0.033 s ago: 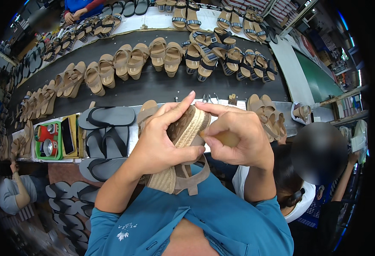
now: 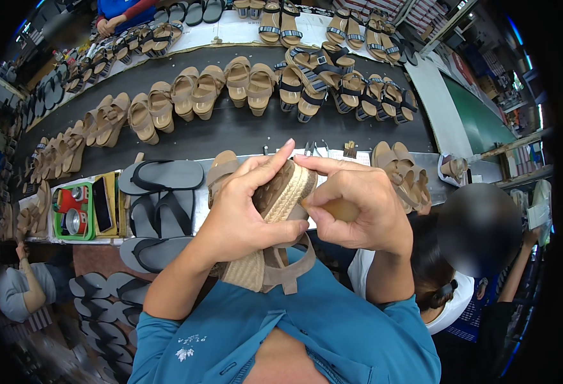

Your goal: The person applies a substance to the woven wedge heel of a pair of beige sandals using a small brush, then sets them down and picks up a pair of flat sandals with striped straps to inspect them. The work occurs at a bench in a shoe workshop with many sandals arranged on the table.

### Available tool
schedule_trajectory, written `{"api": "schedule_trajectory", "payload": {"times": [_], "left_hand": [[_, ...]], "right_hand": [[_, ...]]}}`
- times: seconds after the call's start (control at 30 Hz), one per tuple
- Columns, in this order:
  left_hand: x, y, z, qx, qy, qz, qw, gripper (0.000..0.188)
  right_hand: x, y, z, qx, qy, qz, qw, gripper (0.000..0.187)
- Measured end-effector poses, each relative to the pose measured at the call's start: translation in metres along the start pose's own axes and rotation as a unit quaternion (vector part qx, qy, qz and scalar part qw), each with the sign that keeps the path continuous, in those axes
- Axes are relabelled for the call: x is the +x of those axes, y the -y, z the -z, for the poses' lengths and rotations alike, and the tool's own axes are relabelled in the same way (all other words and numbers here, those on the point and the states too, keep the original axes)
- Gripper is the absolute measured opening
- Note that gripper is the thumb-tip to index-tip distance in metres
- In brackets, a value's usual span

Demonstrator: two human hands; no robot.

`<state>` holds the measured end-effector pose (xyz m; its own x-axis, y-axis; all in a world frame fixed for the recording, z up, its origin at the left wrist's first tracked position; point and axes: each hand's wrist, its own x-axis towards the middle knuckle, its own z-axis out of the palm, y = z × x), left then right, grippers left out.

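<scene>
In front of my chest, my left hand grips a taupe wedge sandal with a braided rope-covered sole edge. The sandal is tilted, its patterned brown outsole partly showing between the fingers, and its strap hangs loose toward my shirt. My right hand pinches a small yellowish-brown piece against the rope edge; most of this piece is hidden by the fingers, so its kind is unclear. The right index fingertip also rests by the sandal's upper end, close to the left fingertips.
Beyond my hands runs a dark conveyor belt bearing rows of sandals. Grey flip-flops lie at the left, beside a green tray of cans. More taupe sandals stand at the right. A person sits close by my right arm.
</scene>
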<state>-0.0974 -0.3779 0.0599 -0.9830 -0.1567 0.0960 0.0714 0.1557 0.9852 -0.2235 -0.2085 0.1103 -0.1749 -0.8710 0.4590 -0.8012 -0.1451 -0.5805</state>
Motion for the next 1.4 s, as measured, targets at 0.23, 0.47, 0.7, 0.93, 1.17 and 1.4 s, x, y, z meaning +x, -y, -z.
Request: {"api": "schedule_trajectory", "payload": {"times": [0.23,0.47,0.7,0.93,1.17,1.4], "left_hand": [[-0.014,0.011,0.027,-0.053,-0.057,-0.014,0.997,0.095],[-0.055,0.056,0.061,-0.189,-0.228,0.049,0.954,0.082],[-0.079,0.064,0.074,-0.191,-0.325,0.077,0.923,0.057],[-0.079,0.048,0.073,-0.174,-0.321,0.053,0.930,0.057],[-0.095,0.049,0.069,-0.184,-0.318,0.083,0.926,0.055],[-0.102,0.050,0.067,-0.160,-0.363,0.079,0.915,0.054]], "right_hand": [[-0.028,-0.065,-0.056,0.257,-0.310,-0.278,0.872,0.018],[-0.169,-0.178,-0.176,-0.037,-0.156,-0.621,0.767,0.050],[-0.178,-0.172,-0.200,-0.343,-0.156,-0.486,0.788,0.052],[-0.131,-0.218,-0.162,-0.248,-0.213,-0.484,0.812,0.029],[-0.158,-0.304,-0.113,-0.368,-0.004,-0.446,0.816,0.034],[-0.148,-0.305,-0.114,-0.364,-0.033,-0.320,0.874,0.021]]}}
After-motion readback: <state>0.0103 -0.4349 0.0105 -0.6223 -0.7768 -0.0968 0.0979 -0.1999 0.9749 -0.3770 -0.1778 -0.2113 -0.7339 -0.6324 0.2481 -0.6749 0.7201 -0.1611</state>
